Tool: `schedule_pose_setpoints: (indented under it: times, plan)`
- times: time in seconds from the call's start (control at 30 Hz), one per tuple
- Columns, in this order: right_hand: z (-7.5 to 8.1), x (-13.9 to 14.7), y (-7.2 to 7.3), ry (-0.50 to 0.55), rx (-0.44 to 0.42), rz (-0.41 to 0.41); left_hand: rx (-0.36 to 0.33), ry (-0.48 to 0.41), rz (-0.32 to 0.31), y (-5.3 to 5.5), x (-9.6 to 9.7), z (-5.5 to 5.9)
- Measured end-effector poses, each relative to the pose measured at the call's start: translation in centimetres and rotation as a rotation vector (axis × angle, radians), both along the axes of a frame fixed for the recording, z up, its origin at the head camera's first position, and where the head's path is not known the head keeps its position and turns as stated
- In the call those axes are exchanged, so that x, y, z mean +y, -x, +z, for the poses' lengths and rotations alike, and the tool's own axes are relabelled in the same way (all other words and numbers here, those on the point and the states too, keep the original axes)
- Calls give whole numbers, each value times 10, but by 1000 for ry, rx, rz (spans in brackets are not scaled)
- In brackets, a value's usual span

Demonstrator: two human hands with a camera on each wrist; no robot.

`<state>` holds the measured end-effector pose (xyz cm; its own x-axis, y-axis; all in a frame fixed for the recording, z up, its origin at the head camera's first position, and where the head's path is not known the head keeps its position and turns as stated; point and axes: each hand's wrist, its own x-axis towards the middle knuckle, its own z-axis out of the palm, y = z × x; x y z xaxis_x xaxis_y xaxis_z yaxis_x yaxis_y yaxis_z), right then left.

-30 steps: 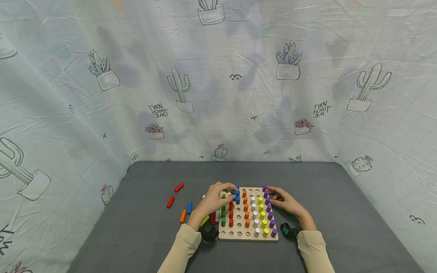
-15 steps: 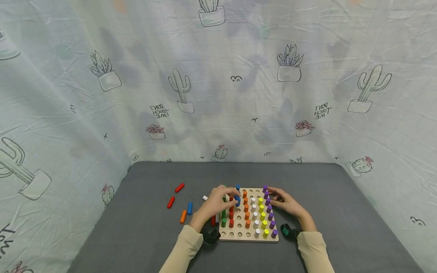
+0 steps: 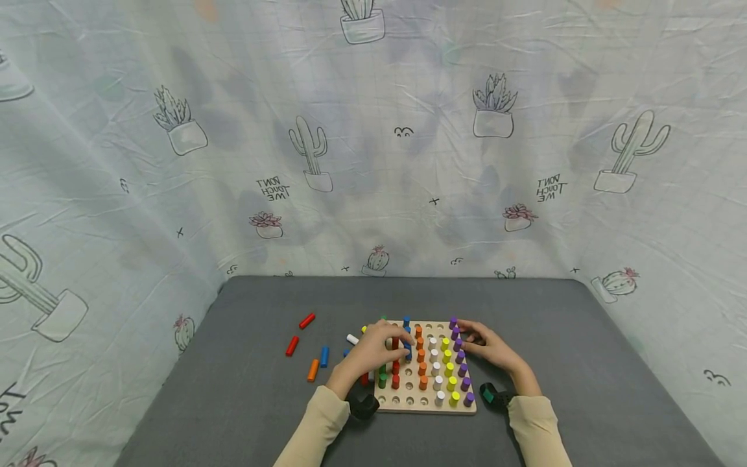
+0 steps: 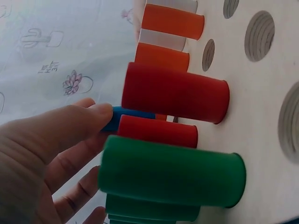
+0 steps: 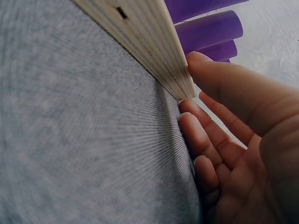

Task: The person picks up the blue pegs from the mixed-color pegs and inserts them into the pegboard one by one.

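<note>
A wooden pegboard (image 3: 403,408) carries upright columns of green, red, blue, orange, white, yellow and purple pegs. My left hand (image 3: 373,348) reaches over the green and red columns and pinches a blue peg (image 4: 125,110) between thumb and finger, at the blue column. In the left wrist view, a red peg (image 4: 175,93) and a green peg (image 4: 173,171) partly hide that blue peg's lower end. At the board's far right side my right hand (image 3: 496,350) holds the edge, its thumb (image 5: 219,74) on the upper edge and curled fingertips low against the corner, beside the purple pegs (image 5: 212,32).
Left of the board, on the dark grey table (image 3: 233,389), lie loose pegs: two red ones (image 3: 292,346), a blue one (image 3: 324,356), an orange one (image 3: 313,370) and a white one (image 3: 353,339). More lie partly hidden beneath my left arm. A patterned cloth (image 3: 373,162) hangs behind.
My left hand has moved toward me along the blue column, its fingertips now lower in the head view. The right hand has stayed at the board's edge.
</note>
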<state>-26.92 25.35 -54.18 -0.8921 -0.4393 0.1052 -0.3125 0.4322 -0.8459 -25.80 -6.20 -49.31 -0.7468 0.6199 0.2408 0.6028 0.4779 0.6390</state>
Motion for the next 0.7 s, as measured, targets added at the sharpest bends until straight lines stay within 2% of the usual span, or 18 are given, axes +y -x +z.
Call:
schedule_pose_setpoints:
  times: [0.27,0.7]
  plan:
    - [0,0,0,17,7,2,-5,29,7,0,1,-3]
    - [0,0,0,6,21,-16,-32,63,57,-5,1,-4]
